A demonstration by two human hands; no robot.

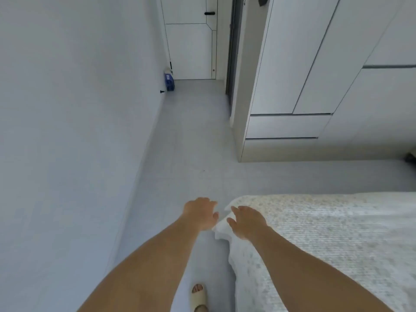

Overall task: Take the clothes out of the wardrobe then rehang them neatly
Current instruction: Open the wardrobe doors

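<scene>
The white wardrobe stands at the upper right with its doors closed and drawers below. No clothes are in view. My left hand is stretched out in front of me over the grey floor, fingers relaxed and holding nothing. My right hand reaches forward beside it, over the corner of the bed, fingers spread and empty. Both hands are well short of the wardrobe.
A pale textured cover lies on the bed at the lower right. A white wall runs along the left. A closed white door is at the far end, with a blue box on the floor beside it. My sandalled foot shows below.
</scene>
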